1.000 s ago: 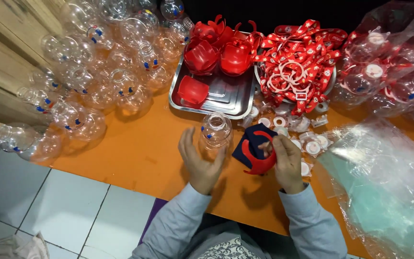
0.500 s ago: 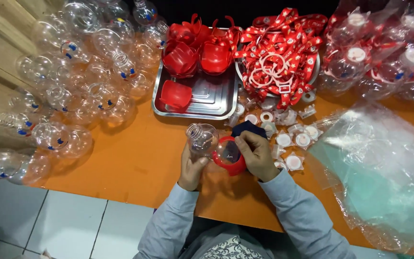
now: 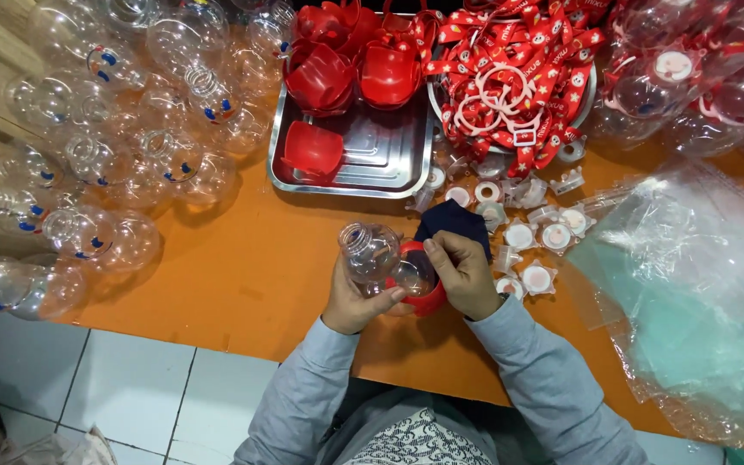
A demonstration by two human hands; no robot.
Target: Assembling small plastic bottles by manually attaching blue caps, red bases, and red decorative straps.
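Left hand (image 3: 353, 297) clamped round clear bottle (image 3: 370, 252), neck pointing 11 o'clock, long axis 11-to-5. Right hand (image 3: 467, 274) closed on red cup (image 3: 424, 297) and dark cloth (image 3: 454, 220) at bottle's 5 o'clock end (hands almost touching, both on the job). Steel tray (image 3: 372, 172) at 12, white caps (image 3: 531, 234) at 2, loose bottles (image 3: 114, 172) at 10

Clear plastic bags (image 3: 691, 293), table's right
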